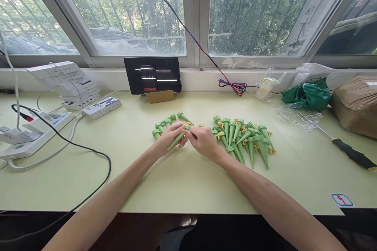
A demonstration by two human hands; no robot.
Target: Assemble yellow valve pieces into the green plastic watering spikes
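Over the middle of the table, my left hand (171, 140) is closed around a green plant watering spike (177, 140), its tip pointing down toward me. My right hand (203, 140) is closed in a pinch at the spike's capped end; the fingers hide what is between them. Just beyond my left hand lie several similar green spikes (159, 127). To the right of my right hand is a larger pile of green spikes (250, 138), many with small yellow valves (220, 135). A small yellow piece (201, 125) lies between the two groups.
A tablet (165, 75) leans on a cardboard stand at the back. White boxes (101, 107) and a power strip (38, 135) with cables are on the left. A screwdriver (353, 153), a green bag (308, 95) and a brown parcel (356, 104) lie on the right.
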